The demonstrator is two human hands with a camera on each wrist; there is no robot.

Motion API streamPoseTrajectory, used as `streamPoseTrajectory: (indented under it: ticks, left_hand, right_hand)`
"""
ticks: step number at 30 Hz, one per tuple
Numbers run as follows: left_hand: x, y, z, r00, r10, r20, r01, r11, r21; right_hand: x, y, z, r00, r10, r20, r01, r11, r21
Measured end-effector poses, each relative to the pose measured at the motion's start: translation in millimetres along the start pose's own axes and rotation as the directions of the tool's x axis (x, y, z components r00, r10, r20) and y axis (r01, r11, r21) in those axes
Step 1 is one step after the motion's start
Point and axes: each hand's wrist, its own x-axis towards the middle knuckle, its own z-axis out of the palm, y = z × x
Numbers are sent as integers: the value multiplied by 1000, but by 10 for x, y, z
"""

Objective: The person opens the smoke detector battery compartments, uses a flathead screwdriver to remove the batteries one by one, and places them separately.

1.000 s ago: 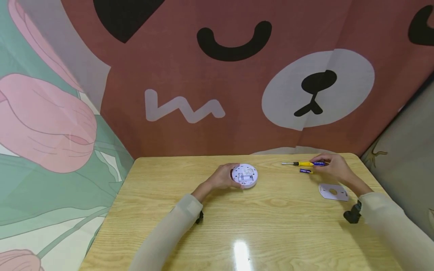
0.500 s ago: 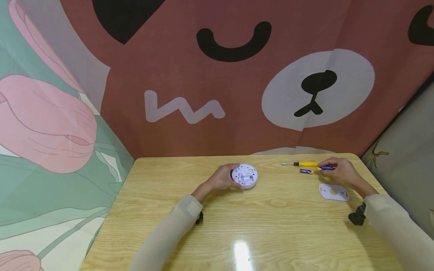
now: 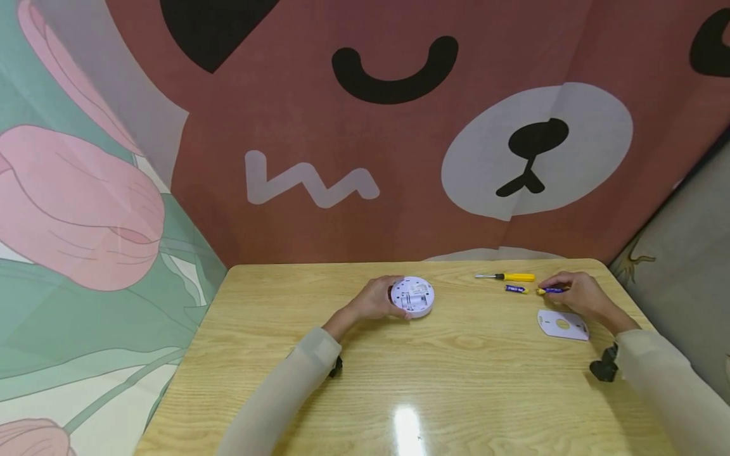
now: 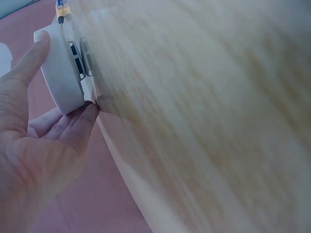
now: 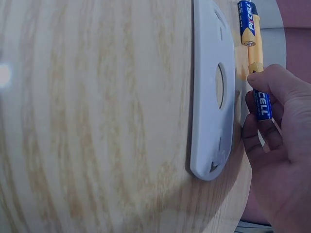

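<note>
My left hand grips a round white smoke detector by its left side, thumb at the near edge. The detector's battery compartment faces up and shows bare metal contacts. In the left wrist view, the fingers curl under the rim of the casing. On the right, my right hand pinches a blue-and-yellow battery between thumb and fingers, close over the table. A second battery of the same kind lies just left of it. Behind that one rests a yellow-handled screwdriver.
A white mounting plate with a round hole in its middle lies in front of the right hand. All of this is on a wood-grain table, whose back edge meets a patterned cloth.
My right hand has shifted right and toward me with the battery, away from the screwdriver handle. The left hand and the smoke detector stay in place.
</note>
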Motion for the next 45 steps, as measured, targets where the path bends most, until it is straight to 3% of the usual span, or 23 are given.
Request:
streamPoseTrajectory:
  ticks: [14, 29, 45]
  left_hand:
    - [3, 16, -17, 1000, -4, 19, 4, 1000, 16]
    - [6, 1, -17, 999, 42, 23, -43, 998, 38]
    - [-3, 19, -24, 1000, 24, 17, -24, 1000, 12]
  right_hand:
    - [67, -1, 47, 1000, 13, 23, -12, 999, -32]
    - [55, -20, 51, 998, 39, 56, -36, 998, -49]
    - [15, -36, -33, 998, 22, 62, -18, 998, -64]
